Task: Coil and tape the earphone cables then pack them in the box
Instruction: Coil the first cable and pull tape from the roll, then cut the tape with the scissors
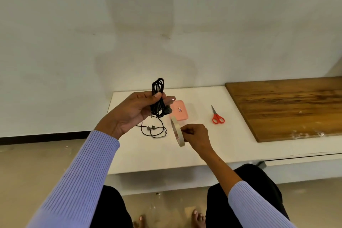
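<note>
My left hand (133,111) holds a coiled black earphone cable (158,98) upright above the white table, thumb pressed on the coil. My right hand (196,135) grips a roll of beige tape (176,132) held on edge just below and to the right of the coil. A second earphone (153,129) lies loosely looped on the table under my left hand. A pink box (180,113) with a small label sits flat behind the tape roll.
Red-handled scissors (216,115) lie to the right of the box on the white table (212,146). A wooden board (288,105) covers the table's right part. A white wall rises close behind. My knees and bare feet are below the table's front edge.
</note>
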